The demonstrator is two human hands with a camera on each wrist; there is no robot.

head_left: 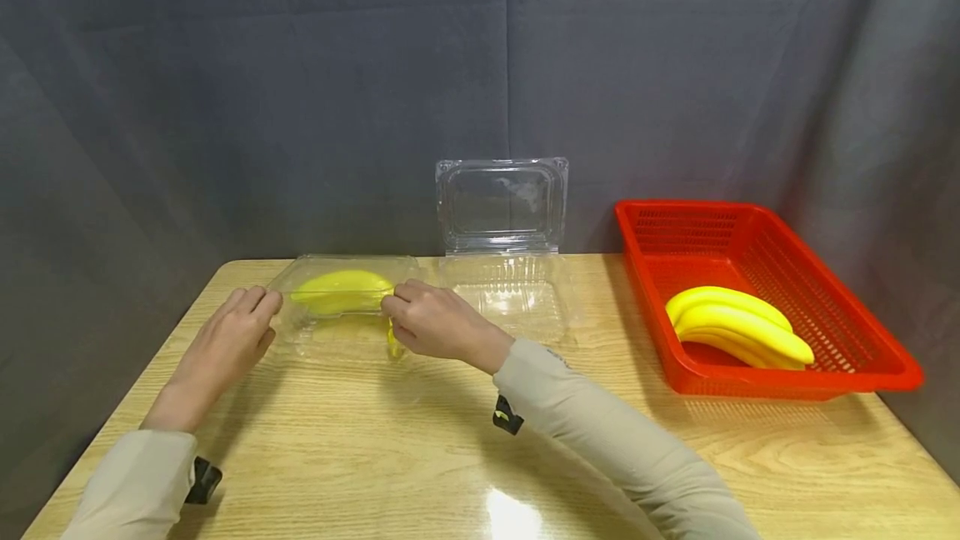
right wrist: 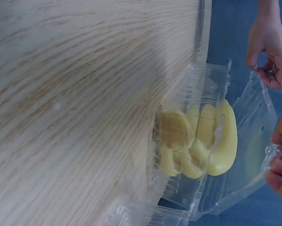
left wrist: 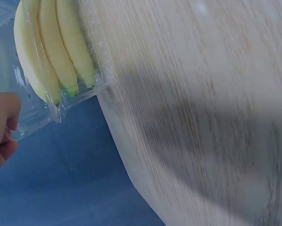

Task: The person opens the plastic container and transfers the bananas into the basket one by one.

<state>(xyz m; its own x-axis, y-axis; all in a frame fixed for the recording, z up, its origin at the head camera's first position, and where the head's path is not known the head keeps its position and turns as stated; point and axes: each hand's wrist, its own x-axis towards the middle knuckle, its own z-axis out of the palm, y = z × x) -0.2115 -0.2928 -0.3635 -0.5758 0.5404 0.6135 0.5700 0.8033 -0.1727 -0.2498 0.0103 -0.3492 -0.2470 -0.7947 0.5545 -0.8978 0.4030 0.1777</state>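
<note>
A clear plastic clamshell container point(head_left: 322, 348) lies at the left of the table with a bunch of yellow bananas point(left wrist: 51, 52) inside. Its lid point(right wrist: 235, 186) is tilted partly down over the fruit, hinged at the far side. My left hand point(head_left: 232, 336) pinches one front corner of this lid between thumb and fingers. The other front corner is pinched by my right hand point(head_left: 438, 322). In the right wrist view both hands hold the lid's edge, raised off the container's base. The lid's rim crosses in front of the bananas in the head view.
Just right of it, a second clear clamshell point(head_left: 517, 298) sits open, its lid point(head_left: 501, 200) standing upright. A red plastic basket point(head_left: 645, 307) with more bananas point(head_left: 735, 327) stands on the right of the wooden table point(head_left: 360, 457). A grey curtain point(head_left: 337, 107) hangs behind.
</note>
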